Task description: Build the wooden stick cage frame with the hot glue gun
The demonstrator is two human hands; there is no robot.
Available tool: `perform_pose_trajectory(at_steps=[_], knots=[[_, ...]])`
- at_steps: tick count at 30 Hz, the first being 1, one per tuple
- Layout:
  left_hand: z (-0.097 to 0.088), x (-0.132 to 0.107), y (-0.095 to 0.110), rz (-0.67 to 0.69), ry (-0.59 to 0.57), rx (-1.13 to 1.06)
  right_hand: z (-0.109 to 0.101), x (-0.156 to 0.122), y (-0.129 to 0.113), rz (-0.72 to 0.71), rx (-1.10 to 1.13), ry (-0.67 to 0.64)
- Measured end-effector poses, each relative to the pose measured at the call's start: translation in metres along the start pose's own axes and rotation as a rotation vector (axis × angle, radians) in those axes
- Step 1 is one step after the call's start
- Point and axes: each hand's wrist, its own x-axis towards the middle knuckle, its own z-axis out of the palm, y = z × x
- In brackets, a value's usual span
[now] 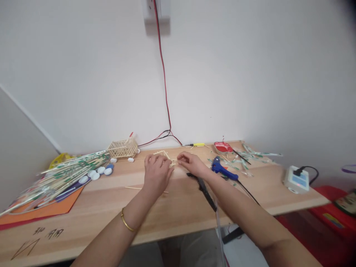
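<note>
Stick frame (pixel 164 152) is lying toward the back edge of the desk (pixel 108 207) | left hand (pixel 156 172) is covering its near side, right hand (pixel 194 163) is reaching its right corner; hands apart, grip I can't tell from here | uneven pressing could be skewing that flimsy frame

Wooden table (pixel 105 211), loose stick (pixel 132 188), blue glue gun (pixel 226 172), orange paper (pixel 68 204)
</note>
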Motion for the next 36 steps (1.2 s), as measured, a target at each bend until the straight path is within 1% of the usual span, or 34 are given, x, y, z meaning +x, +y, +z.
perform_pose_trajectory(at_steps=[3, 6, 10, 15, 20, 26, 31, 36], knots=[[0.004, 0.001, -0.001, 0.010, -0.038, 0.032, 0.010, 0.004, 0.011, -0.015, 0.077, -0.037], [0.006, 0.000, -0.003, 0.024, -0.034, 0.052, 0.017, 0.004, 0.016, -0.024, 0.125, -0.044], [0.006, 0.001, -0.004, 0.035, -0.013, 0.086, 0.020, 0.005, 0.012, -0.038, 0.146, -0.046], [0.007, 0.001, -0.006, 0.042, -0.014, 0.083, 0.020, 0.006, 0.006, -0.060, 0.127, -0.055], [0.011, -0.004, -0.015, -0.034, 0.001, -0.049, 0.020, 0.007, 0.003, -0.074, 0.102, -0.059], [0.017, -0.012, -0.028, -0.141, 0.064, -0.226, 0.023, 0.006, -0.002, -0.090, 0.071, -0.051], [0.015, -0.014, -0.033, -0.184, 0.060, -0.352, 0.025, 0.008, -0.008, -0.146, 0.009, -0.046], [0.014, -0.013, -0.037, -0.203, 0.042, -0.430, 0.025, 0.008, -0.013, -0.196, -0.074, -0.033]])
